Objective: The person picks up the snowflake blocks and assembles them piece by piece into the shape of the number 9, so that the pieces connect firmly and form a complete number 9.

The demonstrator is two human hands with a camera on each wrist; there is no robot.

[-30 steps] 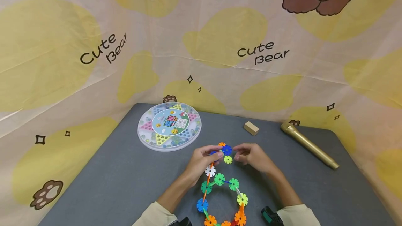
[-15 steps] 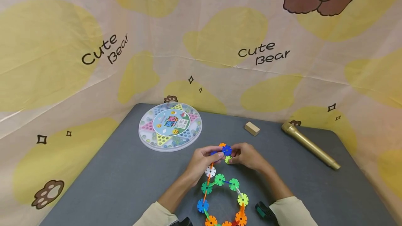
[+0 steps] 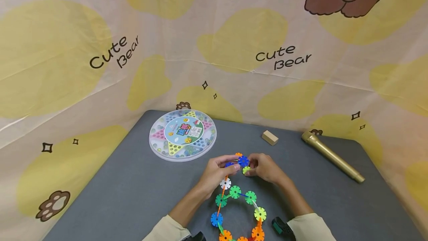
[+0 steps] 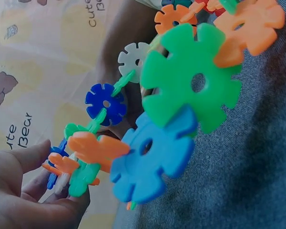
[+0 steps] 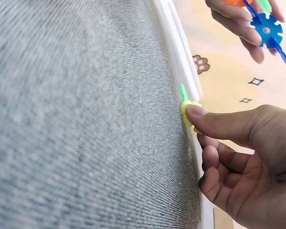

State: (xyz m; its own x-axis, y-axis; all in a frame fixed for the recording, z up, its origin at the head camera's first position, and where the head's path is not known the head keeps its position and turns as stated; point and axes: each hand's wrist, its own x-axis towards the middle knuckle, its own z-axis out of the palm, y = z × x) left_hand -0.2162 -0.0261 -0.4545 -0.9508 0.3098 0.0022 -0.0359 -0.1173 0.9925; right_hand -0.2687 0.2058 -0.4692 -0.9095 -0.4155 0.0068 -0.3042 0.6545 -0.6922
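Grey desk [image 3: 133,192] before a bear-print backdrop. Near its middle, just below the round game box [image 3: 182,135], the left hand [image 3: 215,174] pinches the snowflake chain [image 3: 235,196] at its top; the right hand [image 3: 265,168] pinches a yellow-green disc [image 3: 246,170] beside it.

Your grey table [image 3: 133,196] carries a round Chinese checkers case [image 3: 182,134] near its far left corner. Small wooden block [image 3: 269,137] by the far edge. Gold microphone [image 3: 332,156] lies angled near the far right corner. Cute Bear cloth [image 3: 214,47] backs everything.
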